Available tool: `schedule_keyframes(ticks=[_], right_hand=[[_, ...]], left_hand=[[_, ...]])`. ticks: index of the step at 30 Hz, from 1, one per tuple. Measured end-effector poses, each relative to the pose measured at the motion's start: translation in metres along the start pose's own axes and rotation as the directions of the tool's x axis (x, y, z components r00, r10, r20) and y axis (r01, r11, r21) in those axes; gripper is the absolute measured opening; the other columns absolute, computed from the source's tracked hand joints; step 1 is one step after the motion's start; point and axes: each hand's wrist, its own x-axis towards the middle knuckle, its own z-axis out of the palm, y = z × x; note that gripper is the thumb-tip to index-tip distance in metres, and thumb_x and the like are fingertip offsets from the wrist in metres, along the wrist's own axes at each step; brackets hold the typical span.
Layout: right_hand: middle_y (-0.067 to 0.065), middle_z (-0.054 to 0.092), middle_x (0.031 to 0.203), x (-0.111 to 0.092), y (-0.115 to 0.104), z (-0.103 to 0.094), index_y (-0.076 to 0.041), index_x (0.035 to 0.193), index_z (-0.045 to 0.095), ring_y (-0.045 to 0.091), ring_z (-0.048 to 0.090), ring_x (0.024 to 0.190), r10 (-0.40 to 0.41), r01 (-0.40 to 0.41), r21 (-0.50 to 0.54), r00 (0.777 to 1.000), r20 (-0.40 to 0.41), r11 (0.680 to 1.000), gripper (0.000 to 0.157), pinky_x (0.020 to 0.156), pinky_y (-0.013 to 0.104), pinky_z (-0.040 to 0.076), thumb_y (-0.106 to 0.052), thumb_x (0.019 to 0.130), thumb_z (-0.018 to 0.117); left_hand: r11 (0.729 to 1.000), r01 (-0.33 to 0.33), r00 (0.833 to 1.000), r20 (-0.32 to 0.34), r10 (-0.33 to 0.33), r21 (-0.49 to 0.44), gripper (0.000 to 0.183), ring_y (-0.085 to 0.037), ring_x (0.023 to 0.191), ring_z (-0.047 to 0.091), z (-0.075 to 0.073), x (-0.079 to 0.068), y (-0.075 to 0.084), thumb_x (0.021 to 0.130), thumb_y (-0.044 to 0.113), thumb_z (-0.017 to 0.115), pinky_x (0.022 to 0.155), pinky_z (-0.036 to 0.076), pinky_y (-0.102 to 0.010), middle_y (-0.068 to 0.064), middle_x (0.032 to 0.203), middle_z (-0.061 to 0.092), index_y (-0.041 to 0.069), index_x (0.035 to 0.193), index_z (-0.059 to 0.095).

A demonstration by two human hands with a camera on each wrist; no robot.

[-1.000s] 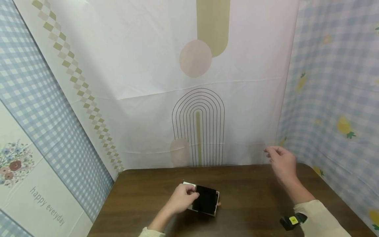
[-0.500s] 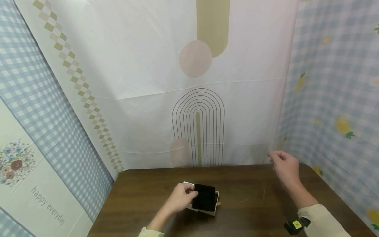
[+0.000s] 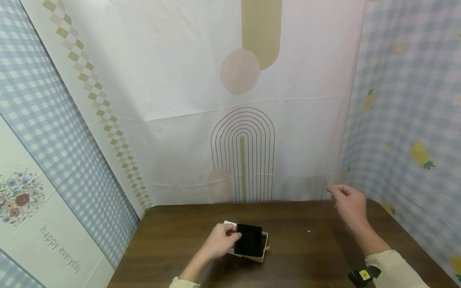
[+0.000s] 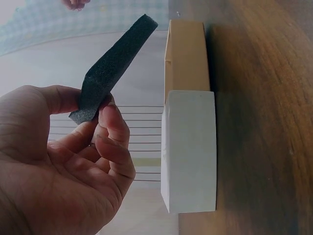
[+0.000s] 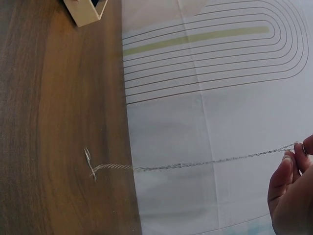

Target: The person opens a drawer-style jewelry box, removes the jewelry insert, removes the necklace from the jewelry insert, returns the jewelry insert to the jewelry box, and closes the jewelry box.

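Observation:
Between thumb and fingers my left hand [image 3: 219, 241] pinches a square black foam pad [image 3: 249, 241], held tilted above a small box. The box's white sleeve [image 4: 190, 152] and its tan drawer [image 4: 188, 56], which sticks partly out of one end, lie on the table. Raised at the right, my right hand [image 3: 348, 204] pinches the upper end of a thin silver chain [image 5: 210, 162] in its fingertips. The chain hangs down, and its lower end [image 5: 89, 164] meets the tabletop. Most of the drawer's inside is hidden by the foam in the head view.
A brown wood-grain table [image 3: 173, 228] carries the box. Behind it hangs a white patterned cloth [image 3: 173, 152], with a blue checked curtain [image 3: 396, 120] at the right. A black device [image 3: 360, 277] is strapped on my right wrist.
My right hand has moved a little right and lower, and the chain's lower end now shows on the table. The foam pad in my left hand has shifted slightly over the box.

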Motion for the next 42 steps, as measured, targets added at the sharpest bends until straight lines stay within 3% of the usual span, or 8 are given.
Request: schedule_keyframes(ticks=[8, 15, 23, 27, 30, 33, 36, 42], right_hand=[[-0.016, 0.062, 0.07, 0.0, 0.015, -0.003, -0.008, 0.106, 0.08, 0.009, 0.058, 0.064, 0.105, -0.105, -0.026, 0.994, 0.019, 0.994, 0.039, 0.059, 0.033, 0.051, -0.044, 0.103, 0.066], [-0.012, 0.061, 0.07, -0.002, 0.037, -0.003, -0.004, 0.111, 0.078, 0.014, 0.055, 0.065, 0.154, -0.142, -0.113, 0.982, 0.112, 0.983, 0.04, 0.06, 0.036, 0.048, -0.041, 0.106, 0.063], [0.018, 0.072, 0.102, -0.003, 0.067, 0.002, 0.004, 0.119, 0.075, 0.02, 0.062, 0.089, 0.158, -0.084, -0.288, 0.957, 0.243, 0.954, 0.048, 0.069, 0.032, 0.047, -0.039, 0.107, 0.057], [0.013, 0.071, 0.085, -0.004, 0.083, 0.007, 0.002, 0.089, 0.074, 0.018, 0.059, 0.074, 0.187, -0.1, -0.291, 0.939, 0.288, 0.952, 0.042, 0.063, 0.031, 0.046, -0.034, 0.105, 0.06], [-0.002, 0.058, 0.066, -0.005, 0.093, 0.012, -0.012, 0.064, 0.059, 0.015, 0.049, 0.062, 0.221, -0.129, -0.278, 0.917, 0.332, 0.952, 0.043, 0.059, 0.032, 0.043, -0.03, 0.103, 0.062], [-0.007, 0.047, 0.059, -0.006, 0.1, 0.015, -0.019, 0.058, 0.047, 0.013, 0.044, 0.059, 0.262, -0.162, -0.279, 0.891, 0.371, 0.946, 0.047, 0.06, 0.031, 0.041, -0.028, 0.101, 0.065], [-0.004, 0.056, 0.064, -0.007, 0.105, 0.017, -0.012, 0.06, 0.06, 0.015, 0.047, 0.065, 0.264, -0.147, -0.305, 0.883, 0.389, 0.941, 0.042, 0.063, 0.03, 0.041, -0.027, 0.099, 0.068], [0.009, 0.077, 0.088, -0.008, 0.111, 0.02, 0.001, 0.088, 0.081, 0.02, 0.06, 0.082, 0.245, -0.114, -0.32, 0.882, 0.403, 0.94, 0.026, 0.069, 0.031, 0.046, -0.022, 0.095, 0.074]], left_hand=[[1.0, -0.005, 1.0, 0.007, 0.005, -0.018, 0.023, -0.008, 0.062, 0.054, 0.0, 0.0, 0.001, 0.099, 0.018, 0.068, 0.054, 0.042, -0.02, 0.006, 0.068, 0.055, 0.005, 0.081, 0.062], [1.0, -0.012, 1.0, 0.009, 0.012, -0.024, 0.023, -0.008, 0.062, 0.055, -0.001, 0.0, 0.0, 0.099, 0.018, 0.068, 0.054, 0.043, -0.02, 0.004, 0.068, 0.055, 0.003, 0.083, 0.063], [0.999, -0.015, 1.0, 0.019, 0.016, -0.028, 0.024, -0.011, 0.064, 0.058, 0.0, 0.001, 0.002, 0.099, 0.019, 0.068, 0.055, 0.044, -0.02, 0.004, 0.069, 0.056, 0.005, 0.081, 0.061], [1.0, -0.02, 0.999, 0.025, 0.021, -0.019, 0.025, -0.012, 0.065, 0.059, 0.0, 0.001, 0.002, 0.1, 0.019, 0.068, 0.054, 0.042, -0.021, 0.004, 0.069, 0.057, 0.005, 0.081, 0.061], [1.0, -0.026, 0.999, 0.025, 0.026, -0.009, 0.024, -0.013, 0.065, 0.06, 0.0, 0.001, 0.002, 0.1, 0.019, 0.067, 0.054, 0.042, -0.02, 0.003, 0.069, 0.057, 0.004, 0.081, 0.062], [1.0, -0.027, 0.999, 0.027, 0.028, -0.014, 0.025, -0.014, 0.065, 0.06, 0.0, 0.0, 0.002, 0.1, 0.019, 0.068, 0.053, 0.041, -0.02, 0.003, 0.068, 0.057, 0.004, 0.08, 0.061], [0.999, -0.03, 0.999, 0.031, 0.031, -0.023, 0.026, -0.013, 0.065, 0.06, 0.001, 0.0, 0.002, 0.1, 0.018, 0.068, 0.053, 0.041, -0.02, 0.002, 0.068, 0.057, 0.004, 0.08, 0.06], [0.999, -0.038, 0.998, 0.043, 0.039, -0.036, 0.022, -0.011, 0.064, 0.061, 0.002, 0.001, 0.003, 0.101, 0.018, 0.067, 0.053, 0.042, -0.021, 0.001, 0.069, 0.059, 0.003, 0.085, 0.064]])
